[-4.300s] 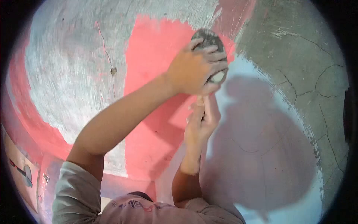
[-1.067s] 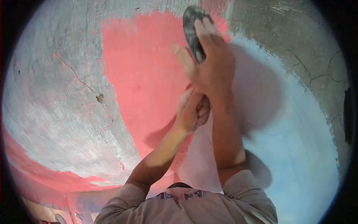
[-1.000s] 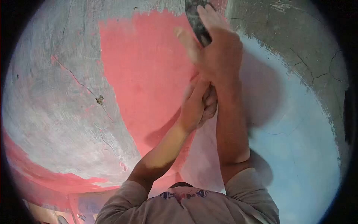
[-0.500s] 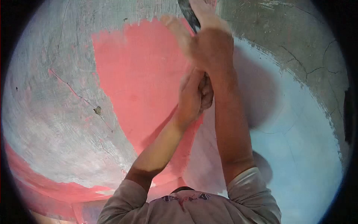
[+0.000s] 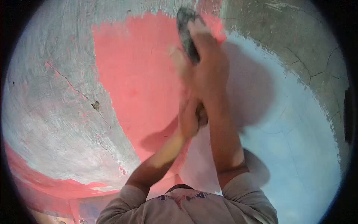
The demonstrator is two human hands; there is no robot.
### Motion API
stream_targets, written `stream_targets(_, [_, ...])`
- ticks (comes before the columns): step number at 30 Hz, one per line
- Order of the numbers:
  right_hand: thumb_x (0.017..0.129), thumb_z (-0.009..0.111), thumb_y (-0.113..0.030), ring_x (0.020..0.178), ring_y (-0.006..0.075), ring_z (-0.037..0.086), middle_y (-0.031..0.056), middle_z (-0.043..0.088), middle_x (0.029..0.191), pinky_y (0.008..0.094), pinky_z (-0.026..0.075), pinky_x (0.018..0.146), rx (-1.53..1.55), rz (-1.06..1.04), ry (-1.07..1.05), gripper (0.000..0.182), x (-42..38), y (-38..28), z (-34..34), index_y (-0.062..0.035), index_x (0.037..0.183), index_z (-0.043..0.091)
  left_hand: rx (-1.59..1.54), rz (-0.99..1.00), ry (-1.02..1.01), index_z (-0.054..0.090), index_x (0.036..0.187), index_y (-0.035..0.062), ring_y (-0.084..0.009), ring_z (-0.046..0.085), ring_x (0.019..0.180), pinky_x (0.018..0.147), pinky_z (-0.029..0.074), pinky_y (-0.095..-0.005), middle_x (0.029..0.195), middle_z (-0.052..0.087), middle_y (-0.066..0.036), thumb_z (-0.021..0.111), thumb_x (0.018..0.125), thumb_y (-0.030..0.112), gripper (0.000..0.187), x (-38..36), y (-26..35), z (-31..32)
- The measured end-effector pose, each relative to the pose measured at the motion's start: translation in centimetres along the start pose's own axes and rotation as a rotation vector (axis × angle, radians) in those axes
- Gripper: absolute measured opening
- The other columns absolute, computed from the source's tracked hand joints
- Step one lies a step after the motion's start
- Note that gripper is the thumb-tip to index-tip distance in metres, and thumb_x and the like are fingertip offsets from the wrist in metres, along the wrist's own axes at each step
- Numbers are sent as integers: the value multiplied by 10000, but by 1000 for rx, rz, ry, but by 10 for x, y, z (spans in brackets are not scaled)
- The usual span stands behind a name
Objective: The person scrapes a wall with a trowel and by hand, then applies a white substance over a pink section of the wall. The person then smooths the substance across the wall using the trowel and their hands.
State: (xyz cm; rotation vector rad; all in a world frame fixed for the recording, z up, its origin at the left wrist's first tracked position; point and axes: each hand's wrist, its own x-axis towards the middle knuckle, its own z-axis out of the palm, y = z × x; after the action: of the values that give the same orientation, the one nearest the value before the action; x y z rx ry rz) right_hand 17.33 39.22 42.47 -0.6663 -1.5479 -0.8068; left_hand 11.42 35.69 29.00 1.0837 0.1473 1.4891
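Note:
My right hand [image 5: 209,63], smeared by motion, reaches up over a pink painted patch [image 5: 134,71] on the wall. Its fingers lie on a dark grey, mottled tool with a long oval shape [image 5: 185,22], whose lower end runs under the hand. The thumb sticks out to the left. Just below, my left hand [image 5: 190,117] is closed in a fist, overlapping the right wrist in this view; what it holds, if anything, is hidden. A light blue painted area [image 5: 294,149] begins to the right of my right arm.
Worn grey wall surface [image 5: 56,123] with a long crack and a small chipped hole [image 5: 96,105] spreads on the left. Bare, cracked grey wall [image 5: 294,41] borders the blue at upper right. A pink band [image 5: 56,183] curves along the lower left.
Both hands have come down in the view, toward my body, with the dark tool moving along. More of the tool and the pink patch's upper right corner now show.

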Motion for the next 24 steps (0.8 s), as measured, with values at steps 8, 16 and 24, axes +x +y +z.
stream_targets(8, [897,794,-369,1251,400,658,228,678,1369,456,517,1063,54,354,-233,587,76,-15,-31,5,1334,676,-122,-167,-205,566,925,116,-65,361,423,369,251,-257,622,455,52,416,1128,375,361,54,42,22])
stream_targets(16, [911,785,-463,1366,467,572,318,614,1432,518,444,1154,-32,-43,52,723,26,4,7,76,1369,634,-92,-142,-49,570,837,153,-65,347,429,393,232,-246,599,443,36,447,1128,416,411,30,24,6])
stream_targets(24, [884,786,-500,1352,525,547,330,613,1402,565,426,1159,-24,-19,-51,762,-9,-12,2,107,1316,624,-67,-104,6,513,847,169,-56,329,441,390,229,-251,608,394,70,426,1127,439,398,2,-1,-1])
